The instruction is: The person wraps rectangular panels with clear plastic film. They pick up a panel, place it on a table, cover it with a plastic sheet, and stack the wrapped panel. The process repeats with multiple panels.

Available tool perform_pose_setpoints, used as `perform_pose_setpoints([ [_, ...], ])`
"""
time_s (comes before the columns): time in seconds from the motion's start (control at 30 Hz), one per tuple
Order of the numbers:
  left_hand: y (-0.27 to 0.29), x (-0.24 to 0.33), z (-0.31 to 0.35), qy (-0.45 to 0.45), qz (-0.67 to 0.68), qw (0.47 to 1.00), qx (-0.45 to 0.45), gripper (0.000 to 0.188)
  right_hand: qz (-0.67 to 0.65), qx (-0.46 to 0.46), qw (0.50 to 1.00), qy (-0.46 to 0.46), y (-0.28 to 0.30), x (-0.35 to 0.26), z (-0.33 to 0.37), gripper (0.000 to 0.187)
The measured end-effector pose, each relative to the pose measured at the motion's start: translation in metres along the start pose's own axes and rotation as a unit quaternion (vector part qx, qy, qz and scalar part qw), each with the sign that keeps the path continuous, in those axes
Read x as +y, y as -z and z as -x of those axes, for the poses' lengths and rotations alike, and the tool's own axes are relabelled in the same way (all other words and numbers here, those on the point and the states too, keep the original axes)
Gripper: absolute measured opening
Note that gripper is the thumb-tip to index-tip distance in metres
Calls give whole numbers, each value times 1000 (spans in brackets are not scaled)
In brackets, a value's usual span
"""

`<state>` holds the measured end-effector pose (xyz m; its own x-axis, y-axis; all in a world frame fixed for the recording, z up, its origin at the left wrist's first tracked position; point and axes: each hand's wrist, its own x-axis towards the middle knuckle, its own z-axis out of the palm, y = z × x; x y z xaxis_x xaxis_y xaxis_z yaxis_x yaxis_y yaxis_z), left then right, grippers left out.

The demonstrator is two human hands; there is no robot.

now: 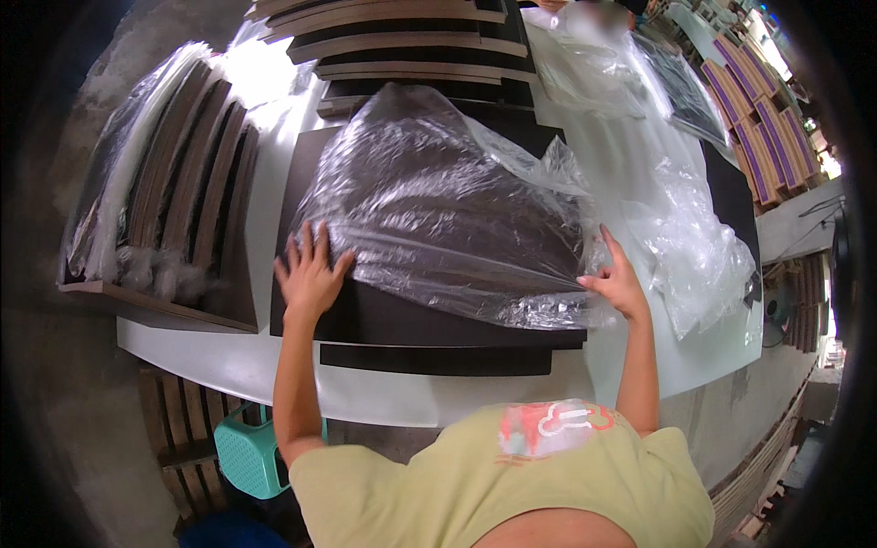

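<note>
A dark brown board point(338, 315) lies flat on the pale table before me, with a loose sheet of clear plastic film point(438, 215) spread wrinkled over most of it. My left hand point(312, 276) rests with fingers spread at the left edge of the film, over the board. At the film's right side, my right hand point(621, 283) has its index finger stretched out and its thumb against the film. Creases run toward that thumb, and the other fingers look curled in. A narrow dark strip point(438, 359) shows along the near edge, below the board.
Stacked dark panels point(411, 41) stand behind the board. On the left, a dark tray-like piece point(174, 306) holds upright panels and film. More crumpled plastic point(690, 265) covers the table's right side. A green stool point(247, 452) is below; bundled pieces point(758, 119) lie far right.
</note>
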<state>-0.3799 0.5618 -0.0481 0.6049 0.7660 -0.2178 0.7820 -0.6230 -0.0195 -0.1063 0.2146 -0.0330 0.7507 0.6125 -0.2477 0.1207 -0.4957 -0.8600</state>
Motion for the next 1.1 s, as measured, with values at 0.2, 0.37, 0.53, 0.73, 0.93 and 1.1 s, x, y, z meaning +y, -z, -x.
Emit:
perform_pose_setpoints([
  [0.2, 4, -17, 109, 106, -29, 991, -75, 85, -39, -8, 999, 5, -10, 3, -13, 93],
  [0.37, 16, 2, 95, -14, -10, 990, 143, 69, 197, 96, 970, 101, -11, -1, -7, 87],
  [0.53, 24, 27, 0, -60, 41, 973, 220, 62, 259, 123, 880, 379, -64, -103, -2, 69],
  [0.73, -8, 33, -80, -137, 50, 978, 151, 66, 458, 87, 862, 202, -101, -69, -105, 57],
  [0.93, -2, -5, -99, -86, 63, 988, 110, 58, 430, 148, 891, 4, -69, -22, -126, 69],
  [1.1, -8, -32, -134, -36, 63, 990, 120, 65, 414, 160, 896, -31, -70, -29, -131, 74],
])
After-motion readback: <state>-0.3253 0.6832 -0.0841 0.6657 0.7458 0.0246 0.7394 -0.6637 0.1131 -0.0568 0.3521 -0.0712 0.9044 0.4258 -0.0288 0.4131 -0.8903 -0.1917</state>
